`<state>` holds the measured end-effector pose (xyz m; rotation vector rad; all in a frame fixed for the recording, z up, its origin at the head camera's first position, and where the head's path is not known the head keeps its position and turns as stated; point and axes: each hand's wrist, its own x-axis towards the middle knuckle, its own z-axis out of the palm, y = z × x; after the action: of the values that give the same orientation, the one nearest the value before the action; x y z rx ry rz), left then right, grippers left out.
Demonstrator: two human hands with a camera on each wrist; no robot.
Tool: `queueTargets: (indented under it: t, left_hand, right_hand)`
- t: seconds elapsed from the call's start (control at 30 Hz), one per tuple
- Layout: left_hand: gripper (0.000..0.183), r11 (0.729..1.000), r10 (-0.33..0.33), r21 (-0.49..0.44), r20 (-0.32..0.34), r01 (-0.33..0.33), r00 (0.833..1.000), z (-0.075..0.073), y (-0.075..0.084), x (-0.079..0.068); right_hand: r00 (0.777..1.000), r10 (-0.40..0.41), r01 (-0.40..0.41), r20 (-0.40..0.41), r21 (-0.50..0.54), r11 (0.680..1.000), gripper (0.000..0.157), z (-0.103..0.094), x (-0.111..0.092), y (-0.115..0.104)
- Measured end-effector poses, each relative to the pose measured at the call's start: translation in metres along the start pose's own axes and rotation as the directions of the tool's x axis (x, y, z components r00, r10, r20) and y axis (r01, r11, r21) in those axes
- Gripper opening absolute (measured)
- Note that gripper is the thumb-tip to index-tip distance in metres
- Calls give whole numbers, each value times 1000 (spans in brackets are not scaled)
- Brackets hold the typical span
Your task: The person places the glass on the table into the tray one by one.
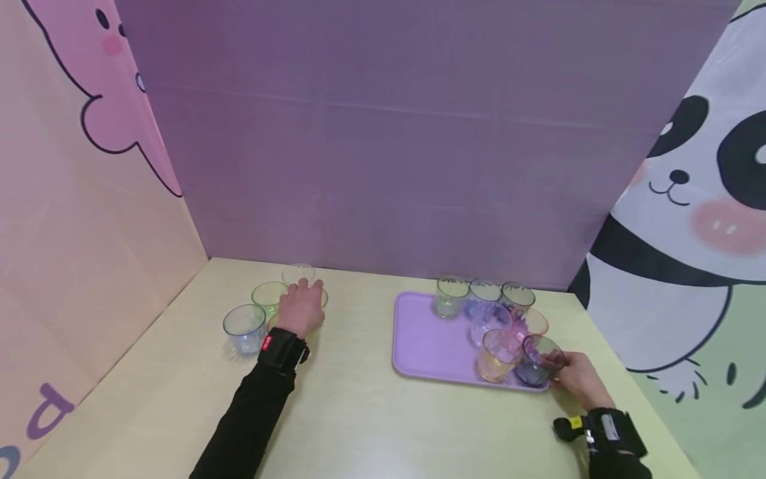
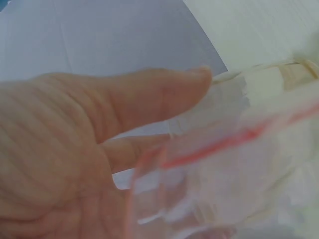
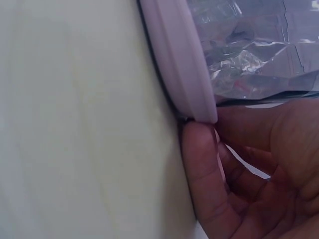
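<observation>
My left hand (image 1: 302, 309) is over a cluster of glasses on the left. In the left wrist view its thumb touches a yellowish-rimmed glass (image 2: 264, 82), with a finger reaching behind its side. A red-rimmed clear glass (image 2: 214, 149) fills the foreground there. Around the hand in the head view stand a blue glass (image 1: 245, 332), a green glass (image 1: 268, 296) and a clear glass (image 1: 297, 271). My right hand (image 1: 580, 379) pinches the near right edge of a purple tray (image 1: 427, 339), between thumb and fingers. Beside that hand a dark grey glass (image 1: 538, 362) stands on the tray.
Several more glasses crowd the tray's right half, among them a yellow glass (image 1: 497, 359), a lilac glass (image 1: 487, 322), a pink glass (image 1: 532, 324) and a green glass (image 1: 450, 297). A purple backdrop (image 1: 383, 146) rises behind the pale table (image 1: 359, 412).
</observation>
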<state>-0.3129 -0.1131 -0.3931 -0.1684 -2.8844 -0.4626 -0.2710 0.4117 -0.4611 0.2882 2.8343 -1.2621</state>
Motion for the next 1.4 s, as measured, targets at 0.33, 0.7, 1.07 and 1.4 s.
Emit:
queueTargets:
  t: [0.33, 0.7, 1.07, 1.4]
  left_hand:
    - [54, 995, 71, 73, -69, -66, 995, 13, 5, 8]
    - [50, 987, 146, 86, -151, -134, 978, 29, 21, 13]
    - [75, 985, 148, -77, -68, -153, 987, 36, 31, 15]
    - [85, 943, 171, -277, -68, -183, 983, 40, 58, 17]
  right_hand:
    - [1000, -17, 17, 4, 21, 1000, 42, -1, -1, 0]
    - [1000, -11, 11, 7, 20, 1000, 41, 1, -2, -3]
    - [1000, -15, 15, 1, 17, 1000, 39, 0, -2, -3]
    - [1000, -17, 17, -14, 10, 1000, 41, 1, -1, -2]
